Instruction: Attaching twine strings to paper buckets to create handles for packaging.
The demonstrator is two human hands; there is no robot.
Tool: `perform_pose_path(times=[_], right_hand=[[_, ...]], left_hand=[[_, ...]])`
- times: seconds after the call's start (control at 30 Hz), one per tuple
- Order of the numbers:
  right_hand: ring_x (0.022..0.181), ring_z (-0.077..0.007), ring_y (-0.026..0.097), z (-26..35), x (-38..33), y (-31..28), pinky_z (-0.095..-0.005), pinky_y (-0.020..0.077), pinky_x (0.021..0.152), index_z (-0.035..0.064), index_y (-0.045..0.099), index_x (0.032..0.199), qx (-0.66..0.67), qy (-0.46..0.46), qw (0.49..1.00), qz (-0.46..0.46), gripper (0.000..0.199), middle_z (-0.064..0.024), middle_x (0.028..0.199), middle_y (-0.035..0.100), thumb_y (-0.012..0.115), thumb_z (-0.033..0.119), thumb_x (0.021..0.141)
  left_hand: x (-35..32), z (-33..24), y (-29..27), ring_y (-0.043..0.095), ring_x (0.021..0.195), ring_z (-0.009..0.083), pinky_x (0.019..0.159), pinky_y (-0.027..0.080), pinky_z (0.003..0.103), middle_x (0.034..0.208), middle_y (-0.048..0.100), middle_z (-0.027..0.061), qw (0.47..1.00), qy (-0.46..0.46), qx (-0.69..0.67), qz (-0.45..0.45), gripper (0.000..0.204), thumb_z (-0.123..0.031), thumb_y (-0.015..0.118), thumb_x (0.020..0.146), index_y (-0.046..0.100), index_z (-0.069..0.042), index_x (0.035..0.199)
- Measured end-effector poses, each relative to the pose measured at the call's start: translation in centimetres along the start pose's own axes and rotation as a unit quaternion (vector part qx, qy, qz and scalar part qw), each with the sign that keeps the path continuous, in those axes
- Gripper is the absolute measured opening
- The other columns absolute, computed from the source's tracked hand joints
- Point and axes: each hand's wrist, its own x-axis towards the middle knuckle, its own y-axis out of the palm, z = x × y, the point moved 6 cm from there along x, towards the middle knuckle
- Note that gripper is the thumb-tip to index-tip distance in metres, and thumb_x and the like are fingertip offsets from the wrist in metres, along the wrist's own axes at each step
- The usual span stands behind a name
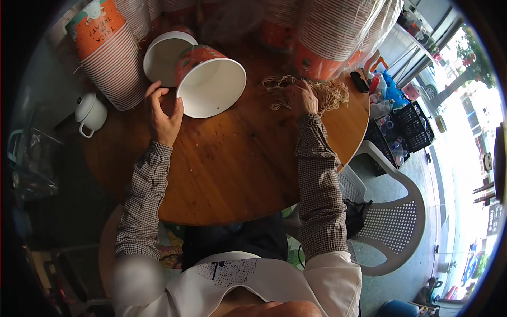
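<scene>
A paper bucket (211,87), white inside and orange printed outside, lies tilted on the round wooden table with its mouth toward me. My left hand (165,116) is at its left rim, thumb and fingers apart, one digit at the edge. Behind it a second paper bucket (161,58) also shows its pale inside. Farther right, my right hand (303,99) reaches into a loose pile of beige twine strands (332,95). Its fingers are drawn together on some strands; the fingertips are partly hidden.
A tall stack of nested buckets (108,58) stands at the left, beside a white lidded enamel mug (91,113). Plastic-wrapped stacks (338,37) line the back right. Right of the table are a black crate (412,127) and a plastic chair (391,222).
</scene>
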Motion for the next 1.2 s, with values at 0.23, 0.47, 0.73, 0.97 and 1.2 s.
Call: perform_pose_path(times=[0.23,0.47,0.73,0.97,1.2], right_hand=[[0.090,-0.0310,0.061,0.6,0.6,0.9,-0.0413,0.0489,0.076,0.0122,0.065,0.089,0.092,-0.003,0.995,-0.037,0.011,-0.0083,0.100,0.061,0.059,0.021,0.086],[0.090,-0.0331,0.061,1.0,-0.1,0.8,-0.0438,0.0494,0.075,0.0128,0.063,0.096,0.035,0.014,0.999,0.000,0.014,-0.0105,0.101,0.061,0.057,0.022,0.088],[0.092,-0.0335,0.061,0.8,-0.2,1.3,-0.0439,0.0497,0.075,0.0137,0.065,0.096,-0.005,0.023,0.999,0.039,0.017,-0.0097,0.105,0.060,0.056,0.025,0.088],[0.093,-0.0319,0.061,1.1,0.3,1.9,-0.0442,0.0480,0.076,0.0162,0.068,0.095,-0.032,0.041,0.998,0.047,0.019,-0.0046,0.105,0.062,0.055,0.028,0.086],[0.074,-0.0246,0.066,1.8,0.0,-1.0,-0.0340,0.0519,0.068,0.0081,0.069,0.090,0.207,0.016,0.975,-0.072,0.012,-0.0089,0.086,0.068,0.065,0.016,0.082]], left_hand=[[-0.6,-4.3,0.6,0.059,0.101,0.0301,0.085,0.049,0.035,0.113,0.059,0.0155,0.988,0.085,-0.120,0.044,0.025,-0.003,0.061,0.084,0.056,0.000,0.108],[-2.4,-7.4,5.3,0.059,0.108,0.0273,0.099,0.041,0.043,0.109,0.064,0.0097,0.955,0.150,-0.070,0.247,0.039,-0.022,0.067,0.086,0.055,-0.005,0.119],[-3.3,-2.3,4.7,0.059,0.090,0.0230,0.100,0.034,0.046,0.091,0.064,0.0059,0.950,0.082,0.067,0.294,0.033,-0.040,0.068,0.083,0.068,-0.008,0.093],[-2.8,-3.2,4.1,0.057,0.092,0.0232,0.102,0.033,0.045,0.090,0.063,0.0046,0.949,0.092,0.094,0.285,0.031,-0.035,0.076,0.072,0.070,-0.007,0.084],[-2.6,-3.5,4.0,0.059,0.091,0.0235,0.099,0.036,0.043,0.089,0.064,0.0042,0.963,0.088,0.056,0.250,0.024,-0.029,0.074,0.076,0.067,-0.007,0.086]])
